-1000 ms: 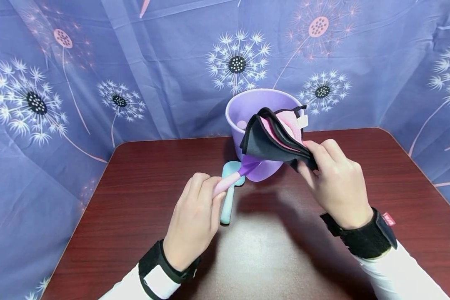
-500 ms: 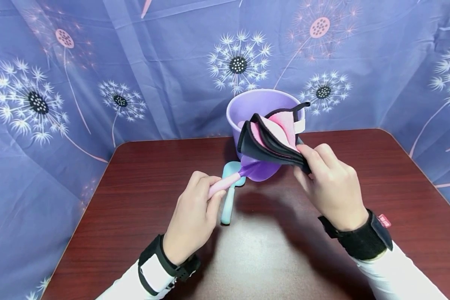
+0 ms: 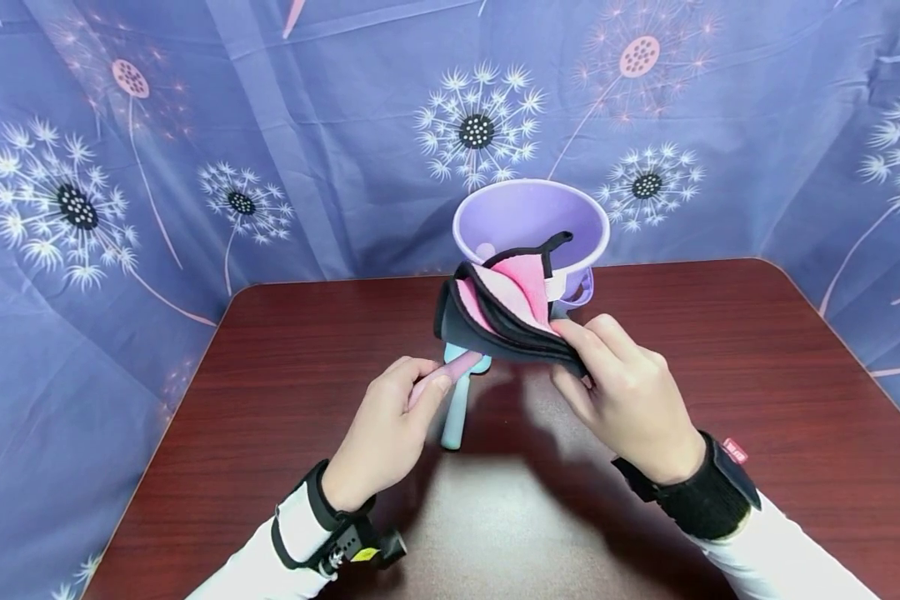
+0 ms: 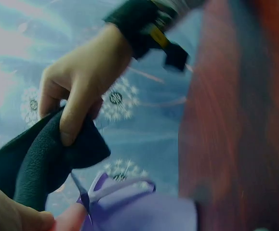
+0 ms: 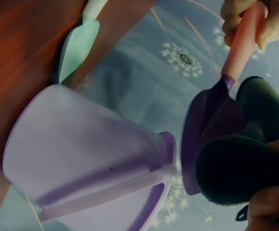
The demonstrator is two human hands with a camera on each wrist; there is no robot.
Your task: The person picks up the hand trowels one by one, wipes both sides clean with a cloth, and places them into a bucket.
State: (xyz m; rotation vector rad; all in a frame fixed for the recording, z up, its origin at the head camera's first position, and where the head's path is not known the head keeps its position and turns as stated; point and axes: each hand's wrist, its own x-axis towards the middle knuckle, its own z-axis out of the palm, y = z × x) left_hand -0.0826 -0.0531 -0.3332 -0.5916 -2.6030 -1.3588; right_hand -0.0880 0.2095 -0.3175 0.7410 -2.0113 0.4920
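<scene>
My left hand [image 3: 386,417] grips the pink handle of a toy shovel [image 3: 450,375] near the centre of the table. Its purple blade [image 5: 211,118] shows in the right wrist view but is hidden by the cloth in the head view. With thumb and fingers, my right hand [image 3: 630,392] pinches a folded cloth [image 3: 487,337], dark grey outside and pink inside, with black edging, a hanging loop and a white tag. The cloth overlaps the shovel's blade. Below the hands, a turquoise toy shovel [image 3: 456,412] lies on the table.
A lilac bucket [image 3: 525,212] stands at the back of the dark red wooden table [image 3: 285,375], its purple handle hanging at the right. Behind the table hangs a blue curtain [image 3: 330,192] with dandelion prints. A pale round spot shows inside the bucket.
My right hand has moved left and towards me with the cloth, which now covers the purple blade and has come away from the bucket's mouth. My left hand has shifted slightly down, its wrist turning.
</scene>
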